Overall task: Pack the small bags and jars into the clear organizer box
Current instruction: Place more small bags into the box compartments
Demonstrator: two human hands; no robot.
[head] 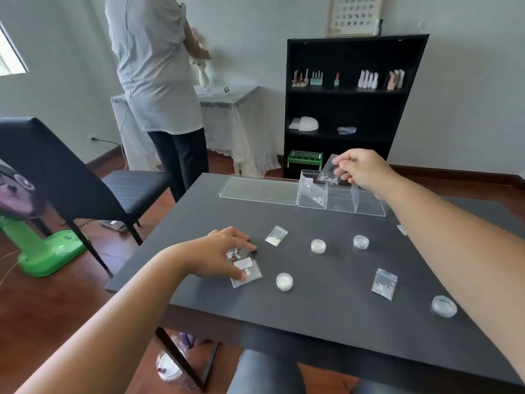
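One small bag (314, 191) already sits in the clear organizer box (369, 204), the right hand (362, 170) pinches a second bag (329, 172) above it, the left hand (224, 255) clamps a third bag (246, 273) on the bench (326, 317), and two bags plus four jars lie unpacked.

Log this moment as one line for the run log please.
right hand: holding bag over organizer box | left hand: gripping bead bag on table | loose: four jars, two bags
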